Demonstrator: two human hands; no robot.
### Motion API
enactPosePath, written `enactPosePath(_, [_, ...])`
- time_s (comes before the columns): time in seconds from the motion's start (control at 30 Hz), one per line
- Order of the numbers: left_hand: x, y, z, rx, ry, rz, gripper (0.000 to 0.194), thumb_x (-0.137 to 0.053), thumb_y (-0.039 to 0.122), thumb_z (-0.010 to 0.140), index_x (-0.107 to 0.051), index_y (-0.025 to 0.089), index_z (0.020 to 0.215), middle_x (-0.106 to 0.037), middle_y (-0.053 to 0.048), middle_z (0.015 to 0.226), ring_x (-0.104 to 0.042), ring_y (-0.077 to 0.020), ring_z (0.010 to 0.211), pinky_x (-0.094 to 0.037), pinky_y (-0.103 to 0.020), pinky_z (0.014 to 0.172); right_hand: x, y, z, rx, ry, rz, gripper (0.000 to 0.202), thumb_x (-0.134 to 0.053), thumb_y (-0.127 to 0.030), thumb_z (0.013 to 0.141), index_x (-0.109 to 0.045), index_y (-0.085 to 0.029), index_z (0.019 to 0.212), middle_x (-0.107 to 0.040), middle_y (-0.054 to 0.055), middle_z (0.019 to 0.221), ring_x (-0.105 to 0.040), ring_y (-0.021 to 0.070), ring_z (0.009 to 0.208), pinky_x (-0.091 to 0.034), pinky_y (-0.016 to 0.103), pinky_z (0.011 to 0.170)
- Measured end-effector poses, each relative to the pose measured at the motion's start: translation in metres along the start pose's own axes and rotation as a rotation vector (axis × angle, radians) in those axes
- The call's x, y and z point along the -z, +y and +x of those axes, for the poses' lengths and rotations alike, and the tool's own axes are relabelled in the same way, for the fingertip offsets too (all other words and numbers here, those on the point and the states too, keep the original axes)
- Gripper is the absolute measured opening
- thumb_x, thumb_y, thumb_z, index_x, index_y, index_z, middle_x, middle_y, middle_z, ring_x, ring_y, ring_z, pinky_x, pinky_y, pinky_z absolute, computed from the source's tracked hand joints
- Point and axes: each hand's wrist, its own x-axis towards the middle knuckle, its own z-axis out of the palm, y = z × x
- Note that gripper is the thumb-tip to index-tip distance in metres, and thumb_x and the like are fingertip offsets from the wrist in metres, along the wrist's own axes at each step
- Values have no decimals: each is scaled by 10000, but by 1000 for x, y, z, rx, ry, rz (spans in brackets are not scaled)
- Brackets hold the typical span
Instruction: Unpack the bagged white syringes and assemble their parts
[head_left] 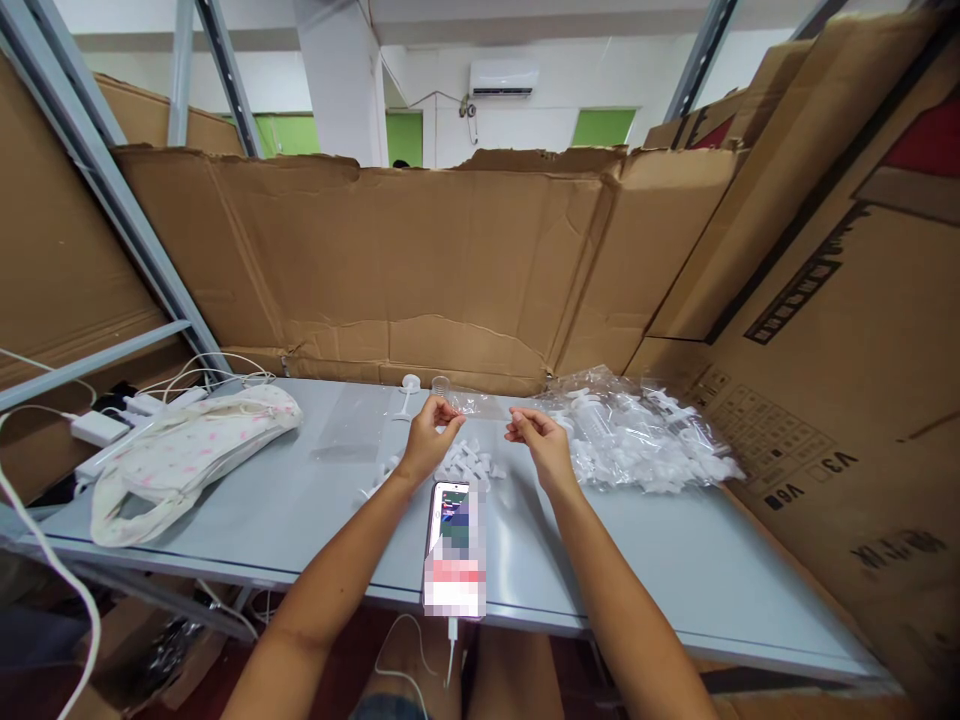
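Grey table (pixel 675 560) boxed in by cardboard, seen from above. Nearest, at the front edge: a phone (pixel 454 550) lying face up, screen lit, cable hanging from its near end.

Just beyond the phone, both forearms reaching in. Left hand (pixel 427 440) with fingertips pressed together on one end of a clear plastic wrapper (pixel 480 405); right hand (pixel 541 445) pinching the other end, so the wrapper hangs stretched between them, just above the tabletop. Contents see-through and too small to make out.

Under and between the hands, a small pile of loose white parts (pixel 469 462). Left of them a flat clear sleeve (pixel 349 425), and behind it a white stemmed piece (pixel 409 392) standing upright.

As a judgement only: early going, with few pieces lying loose and far more bagged in the heap of clear packets (pixel 637 430) just right of the right hand.

Far left, a pale cloth bag (pixel 187 450) slumped on the table, white chargers (pixel 97 428) and cords beyond it.

Farther back, a creased cardboard wall (pixel 420 260); above it white walls, green panels, an air conditioner (pixel 502 78).
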Motion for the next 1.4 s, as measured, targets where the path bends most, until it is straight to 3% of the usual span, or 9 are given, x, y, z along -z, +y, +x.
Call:
enactPosePath(0.2, [2,3,-1,-109,-29,146,95,-587,245,778,-599,194,857,-616,-32,838,-581,-135,776,-466,-275,760,2,1,1,49,21,-89,330,-700,-490,633,-617,-179,706,-607,14,606,-573,151,559,-506,331,608])
enactPosePath(0.33, [2,5,-2,-212,-36,217,203,-578,225,787,-627,223,984,-608,-35,869,-575,-135,763,-470,-285,767,3,3,0,146,7,-191,393,-668,-475,675,-598,-191,937,-590,1,659,-551,148,582,-498,327,616])
enactPosePath(0.47, [2,4,-2,-220,6,240,168,-554,232,806,-645,217,946,-617,-42,866,-586,-144,787,-471,-286,765,4,-1,-5,445,77,-623,658,-674,-417,692,-444,-236,1282,-585,52,895,-552,194,734,-483,374,703])
enactPosePath(0.57, [2,3,-2,-216,10,244,162,-557,232,803,-649,216,936,-623,-42,864,-589,-147,787,-472,-287,757,4,-3,-8,695,53,-942,523,-602,-353,780,-482,-254,1279,-530,118,1140,-503,273,1021,-429,431,846])
enactPosePath(0.67, [2,4,-3,-212,-11,258,164,-552,231,805,-648,219,937,-619,-40,849,-579,-147,779,-466,-284,744,4,1,-8,828,-17,-1068,368,-517,-298,848,-547,-245,1211,-513,122,1232,-461,281,1111,-397,430,882])
enactPosePath(0.87, [3,2,-3,-146,-32,319,164,-531,249,813,-650,225,923,-586,-47,950,-549,-125,732,-439,-230,599,1,6,-9,837,-90,-1167,237,-455,-261,891,-638,-210,1033,-653,85,958,-541,230,901,-380,354,763])
enactPosePath(1.03, [7,-2,0,-116,-55,404,147,-588,232,764,-651,241,896,-533,-45,1187,-547,-121,730,-434,-239,620,0,4,-10,835,-94,-1182,216,-452,-227,890,-647,-198,978,-669,74,898,-541,224,851,-360,338,734])
enactPosePath(1.27, [10,2,-2,-110,-187,540,235,-604,236,753,-634,295,979,-648,20,948,-517,-124,580,-402,-268,680,-1,4,-11,837,-96,-1179,209,-446,-201,883,-647,-202,940,-675,64,854,-541,221,818,-352,333,717])
enactPosePath(1.4, [11,1,-1,-185,-232,554,291,-638,228,734,-632,295,1018,-643,-7,979,-567,-175,754,-385,-287,765,-1,4,-11,835,-100,-1193,199,-445,-202,884,-642,-199,908,-670,57,840,-523,216,815,-341,331,721])
